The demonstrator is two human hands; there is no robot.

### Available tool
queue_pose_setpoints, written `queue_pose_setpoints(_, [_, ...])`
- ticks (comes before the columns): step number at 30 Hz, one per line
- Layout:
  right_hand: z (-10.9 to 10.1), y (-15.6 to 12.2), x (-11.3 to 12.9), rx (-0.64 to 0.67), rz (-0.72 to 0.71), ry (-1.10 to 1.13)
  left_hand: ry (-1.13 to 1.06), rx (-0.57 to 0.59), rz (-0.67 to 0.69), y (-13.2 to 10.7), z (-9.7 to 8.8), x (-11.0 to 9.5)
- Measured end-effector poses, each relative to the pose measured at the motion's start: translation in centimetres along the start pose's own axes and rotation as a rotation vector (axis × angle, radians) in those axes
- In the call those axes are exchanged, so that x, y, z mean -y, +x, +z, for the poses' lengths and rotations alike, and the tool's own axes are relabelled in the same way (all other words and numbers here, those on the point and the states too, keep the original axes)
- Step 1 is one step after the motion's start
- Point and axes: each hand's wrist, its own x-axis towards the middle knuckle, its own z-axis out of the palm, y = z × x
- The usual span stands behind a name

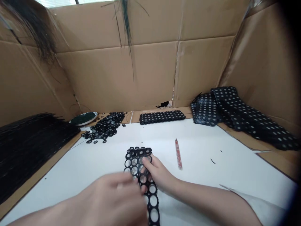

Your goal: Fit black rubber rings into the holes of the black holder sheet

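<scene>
A black rubber strip full of round holes (141, 175) lies on the white sheet (211, 175) in front of me, running from the middle toward the near edge. My right hand (160, 174) rests on its right side, fingers pressed on the strip's upper part. My left hand (117, 197) hovers over the strip's left side, blurred by motion, its fingers bent toward the strip.
A heap of loose black rings (105, 125) lies at the back left beside a small dish (83, 118). A red pen-like stick (178, 153) lies right of the strip. Punched strips (162, 116) and stacked sheets (246, 116) sit along the cardboard walls; dark sheets (28, 144) at left.
</scene>
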Motion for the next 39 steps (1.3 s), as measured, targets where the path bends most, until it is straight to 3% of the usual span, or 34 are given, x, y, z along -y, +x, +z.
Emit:
queue_pose_setpoints(2, [0.1, 0.0, -0.1, -0.001, -0.051, -0.005, 0.07, 0.1, -0.073, 3.4, 1.0, 0.5])
queue_pose_setpoints(4, [0.2, 0.1, -0.2, 0.021, -0.085, -0.028, 0.13, 0.085, -0.181, 5.6, 2.2, 1.6])
queue_pose_setpoints(7, [0.1, 0.1, -0.3, 0.031, -0.102, -0.065, 0.064, 0.094, -0.245, 6.7, 3.9, 3.5])
queue_pose_setpoints(10, [0.1, 0.1, -0.1, 0.032, -0.085, -0.071, -0.159, 0.067, -0.328, 6.7, 4.7, 5.0])
queue_pose_setpoints(12, [0.2, 0.1, -0.1, 0.025, -0.068, -0.052, -0.332, -0.044, -0.451, 6.6, 4.4, 5.9])
queue_pose_setpoints(14, [0.2, 0.1, -0.2, 0.003, -0.05, -0.034, -0.375, -0.278, -0.58, 6.5, 3.8, 6.7])
queue_pose_setpoints(16, [0.3, 0.0, -0.3, -0.015, -0.025, -0.026, -0.211, -0.474, -0.624, 6.2, 3.3, 7.1])
queue_pose_setpoints(17, [0.4, 0.0, -0.3, -0.022, -0.013, -0.025, -0.095, -0.49, -0.596, 5.8, 3.4, 7.1])
queue_pose_setpoints(21, [0.3, -0.1, 0.0, -0.036, -0.014, -0.058, 0.148, -0.188, -0.338, 4.2, 5.2, 6.2])
queue_pose_setpoints(24, [0.2, -0.2, 0.2, -0.025, -0.056, -0.119, 0.185, -0.068, -0.242, 3.3, 6.7, 5.8])
queue_pose_setpoints(30, [-0.3, 0.3, 0.7, -0.02, -0.007, -0.182, 0.098, -0.023, -0.225, 3.0, 7.0, 5.8])
queue_pose_setpoints(34, [-0.4, 0.9, 1.0, -0.069, 0.066, -0.229, -0.095, -0.006, -0.352, 3.1, 6.5, 5.6])
queue_pose_setpoints(36, [-0.3, 0.9, 0.8, -0.09, 0.101, -0.227, -0.183, -0.119, -0.515, 3.3, 5.9, 6.0])
queue_pose_setpoints(39, [-0.2, 0.7, 0.3, -0.113, 0.118, -0.209, -0.148, -0.417, -0.718, 3.7, 4.7, 6.8])
